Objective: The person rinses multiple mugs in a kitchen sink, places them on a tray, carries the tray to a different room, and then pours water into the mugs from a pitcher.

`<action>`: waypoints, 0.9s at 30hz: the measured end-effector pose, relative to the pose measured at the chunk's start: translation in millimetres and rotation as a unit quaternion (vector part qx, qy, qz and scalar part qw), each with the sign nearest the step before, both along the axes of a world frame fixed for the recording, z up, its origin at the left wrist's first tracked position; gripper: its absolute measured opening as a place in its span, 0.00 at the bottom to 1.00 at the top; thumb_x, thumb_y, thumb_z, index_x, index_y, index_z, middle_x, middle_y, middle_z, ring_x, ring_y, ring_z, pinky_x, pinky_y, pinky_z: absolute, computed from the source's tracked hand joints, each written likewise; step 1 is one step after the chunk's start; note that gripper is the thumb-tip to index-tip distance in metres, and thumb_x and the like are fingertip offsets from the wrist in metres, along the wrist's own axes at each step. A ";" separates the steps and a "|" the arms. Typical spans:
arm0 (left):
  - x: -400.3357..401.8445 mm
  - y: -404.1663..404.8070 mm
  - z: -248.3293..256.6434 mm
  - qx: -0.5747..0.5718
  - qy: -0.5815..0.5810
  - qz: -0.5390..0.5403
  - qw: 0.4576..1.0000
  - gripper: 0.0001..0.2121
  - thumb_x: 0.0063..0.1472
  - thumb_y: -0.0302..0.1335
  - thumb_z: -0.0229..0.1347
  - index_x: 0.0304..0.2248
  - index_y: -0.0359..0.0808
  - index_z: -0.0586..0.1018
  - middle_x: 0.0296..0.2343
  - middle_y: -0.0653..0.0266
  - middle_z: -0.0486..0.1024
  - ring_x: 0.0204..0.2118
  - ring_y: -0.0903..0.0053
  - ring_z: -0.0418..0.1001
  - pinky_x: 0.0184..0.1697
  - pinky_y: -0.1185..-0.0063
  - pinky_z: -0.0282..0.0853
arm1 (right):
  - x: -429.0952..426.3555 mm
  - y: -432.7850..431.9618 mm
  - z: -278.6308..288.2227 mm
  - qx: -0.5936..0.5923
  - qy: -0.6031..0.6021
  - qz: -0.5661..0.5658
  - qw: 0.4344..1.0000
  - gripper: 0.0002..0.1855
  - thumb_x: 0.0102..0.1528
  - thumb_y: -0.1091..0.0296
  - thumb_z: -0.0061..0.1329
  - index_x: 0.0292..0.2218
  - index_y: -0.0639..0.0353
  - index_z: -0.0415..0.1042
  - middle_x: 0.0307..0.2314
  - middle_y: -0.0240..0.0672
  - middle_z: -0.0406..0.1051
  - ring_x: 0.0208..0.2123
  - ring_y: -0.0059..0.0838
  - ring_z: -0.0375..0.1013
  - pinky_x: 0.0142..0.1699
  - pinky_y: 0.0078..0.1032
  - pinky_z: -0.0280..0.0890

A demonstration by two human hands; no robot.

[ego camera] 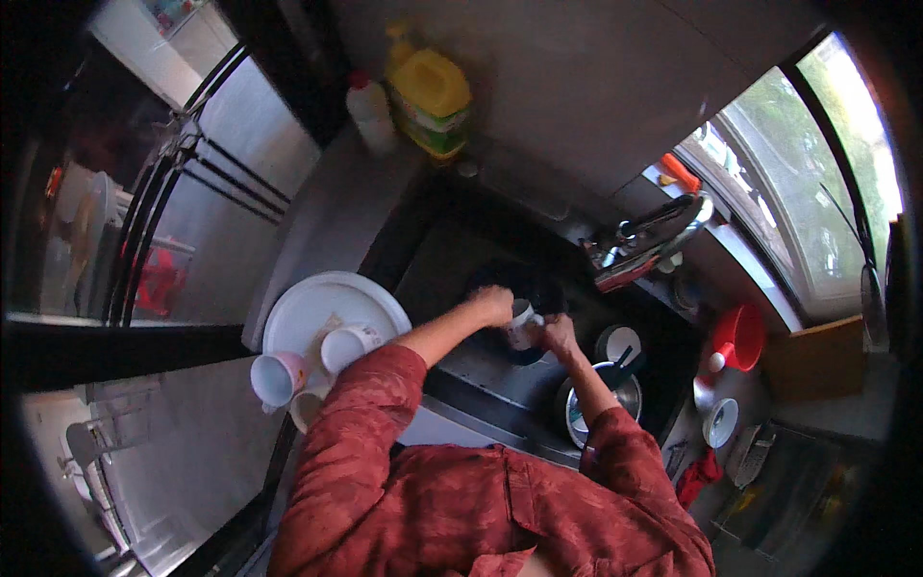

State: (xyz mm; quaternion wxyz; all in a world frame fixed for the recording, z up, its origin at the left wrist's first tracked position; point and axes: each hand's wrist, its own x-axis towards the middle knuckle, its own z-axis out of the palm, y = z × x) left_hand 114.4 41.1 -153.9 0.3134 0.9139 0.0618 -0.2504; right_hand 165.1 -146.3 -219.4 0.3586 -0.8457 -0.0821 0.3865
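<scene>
A white mug with dark marks on its side is held above the dark sink basin. My right hand grips it at the handle side. My left hand is curled close against the opposite side of the mug, near its rim. Its fingertips are hidden, so whether they hold anything does not show. A dark round vessel lies in the basin just beyond the mug, mostly in shadow.
A round white tray at left bears several mugs, including a pink one. Right of the basin are a metal bowl and a white cup. A faucet, red pot and yellow-capped bottle stand around.
</scene>
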 end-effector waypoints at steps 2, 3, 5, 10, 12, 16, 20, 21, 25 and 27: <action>-6.4 -28.1 -58.8 -0.129 -0.016 0.027 0.991 0.11 0.41 0.30 0.49 0.25 0.33 0.75 0.28 0.53 0.72 0.32 0.65 0.70 0.34 0.71 0.64 | -11.0 -5.0 16.5 0.078 0.087 -0.061 0.991 0.10 0.40 0.65 0.51 0.23 0.63 0.72 0.14 0.35 0.68 0.17 0.24 0.68 0.23 0.20 0.62; -8.5 -41.9 -90.2 -0.194 -0.036 0.054 0.979 0.11 0.40 0.30 0.50 0.24 0.33 0.75 0.26 0.56 0.73 0.31 0.68 0.70 0.34 0.73 0.63 | -16.8 -4.4 21.6 0.106 0.102 -0.071 0.987 0.09 0.40 0.66 0.51 0.23 0.63 0.71 0.14 0.33 0.68 0.16 0.22 0.67 0.23 0.19 0.62; -5.7 -55.5 -44.8 -0.423 0.089 0.227 0.873 0.09 0.39 0.29 0.48 0.23 0.35 0.74 0.21 0.64 0.71 0.30 0.75 0.68 0.35 0.79 0.61 | -21.5 -25.5 9.6 0.203 0.184 -0.175 0.946 0.09 0.41 0.65 0.51 0.22 0.63 0.71 0.16 0.33 0.69 0.16 0.21 0.67 0.24 0.18 0.62; -17.9 -51.8 -58.6 -0.598 0.075 0.175 0.779 0.26 0.32 0.23 0.47 0.39 0.34 0.66 0.35 0.64 0.66 0.39 0.74 0.62 0.44 0.82 0.57 | -20.1 -25.9 3.6 0.136 0.133 -0.080 0.978 0.13 0.40 0.60 0.52 0.19 0.62 0.70 0.14 0.30 0.66 0.16 0.19 0.65 0.22 0.18 0.59; -28.8 -53.4 -73.7 -0.337 -0.005 0.082 0.938 0.27 0.35 0.22 0.47 0.43 0.30 0.63 0.40 0.57 0.64 0.44 0.68 0.61 0.47 0.76 0.56 | -12.5 -21.2 15.4 0.124 0.095 -0.020 0.988 0.14 0.39 0.58 0.53 0.18 0.62 0.70 0.13 0.30 0.65 0.15 0.19 0.64 0.21 0.17 0.58; -9.5 -3.8 -65.6 0.058 -0.204 -0.476 0.854 0.15 0.44 0.21 0.47 0.36 0.32 0.70 0.35 0.52 0.69 0.37 0.60 0.68 0.41 0.70 0.63 | 1.4 -8.8 49.6 0.050 0.004 0.138 0.989 0.16 0.40 0.54 0.50 0.19 0.60 0.71 0.12 0.33 0.65 0.14 0.24 0.65 0.22 0.22 0.59; 18.3 9.1 -94.9 0.059 -0.185 -0.483 0.854 0.16 0.45 0.22 0.47 0.37 0.32 0.69 0.35 0.51 0.69 0.34 0.58 0.69 0.35 0.69 0.66 | 11.1 -15.5 38.9 0.051 -0.191 0.216 0.956 0.20 0.42 0.47 0.45 0.21 0.58 0.72 0.18 0.40 0.69 0.22 0.38 0.68 0.27 0.30 0.61; 8.6 -4.6 -97.5 0.103 -0.102 -0.362 0.921 0.17 0.45 0.24 0.48 0.38 0.33 0.68 0.36 0.50 0.68 0.38 0.61 0.68 0.38 0.70 0.65 | 13.2 -10.2 45.5 0.029 -0.114 0.122 0.986 0.20 0.41 0.47 0.45 0.21 0.58 0.72 0.19 0.41 0.69 0.24 0.40 0.68 0.29 0.31 0.62; -5.8 -52.3 -105.2 -0.646 0.073 0.364 0.667 0.21 0.36 0.22 0.46 0.36 0.30 0.68 0.36 0.58 0.67 0.43 0.67 0.62 0.46 0.76 0.58 | -1.3 -11.8 27.8 0.032 -0.120 0.054 0.991 0.20 0.41 0.48 0.45 0.22 0.60 0.69 0.19 0.43 0.67 0.24 0.42 0.67 0.28 0.33 0.60; 2.1 -56.2 -107.7 -0.753 0.032 0.459 0.471 0.14 0.35 0.23 0.45 0.28 0.32 0.68 0.31 0.62 0.67 0.38 0.68 0.64 0.44 0.74 0.59 | -16.2 -21.3 15.0 0.078 -0.172 0.106 0.976 0.19 0.42 0.50 0.45 0.21 0.60 0.68 0.18 0.43 0.67 0.24 0.42 0.67 0.27 0.34 0.61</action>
